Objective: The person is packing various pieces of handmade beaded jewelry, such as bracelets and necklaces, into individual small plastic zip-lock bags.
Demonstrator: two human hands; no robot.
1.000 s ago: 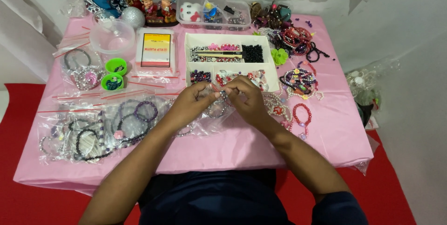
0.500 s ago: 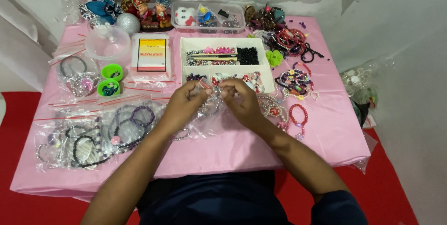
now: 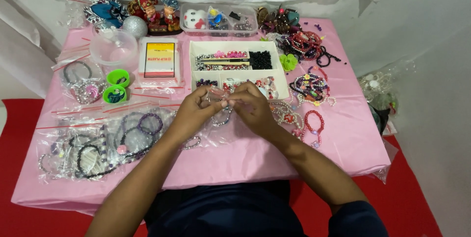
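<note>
My left hand (image 3: 192, 113) and my right hand (image 3: 253, 107) meet over the middle of the pink table (image 3: 343, 144). Between their fingertips they pinch a small clear plastic bag (image 3: 217, 94) with a beaded bracelet (image 3: 222, 118) hanging below it. Just beyond the hands stands a white compartment tray (image 3: 239, 65) filled with beads of several colours. Clear bags of dark and purple bracelets (image 3: 105, 141) lie left of my left forearm.
Loose red, pink and mixed bracelets (image 3: 309, 90) spread at the right. A clear round bowl (image 3: 114, 48), two green cups (image 3: 117, 86) and a pack of small plastic bags (image 3: 158, 61) sit at the left. Figurines (image 3: 158, 13) and a clear box (image 3: 219, 20) line the back edge.
Both hands stay together over the table's middle, working the small bag and bracelet; the fingers have shifted slightly. The view has tilted a little.
</note>
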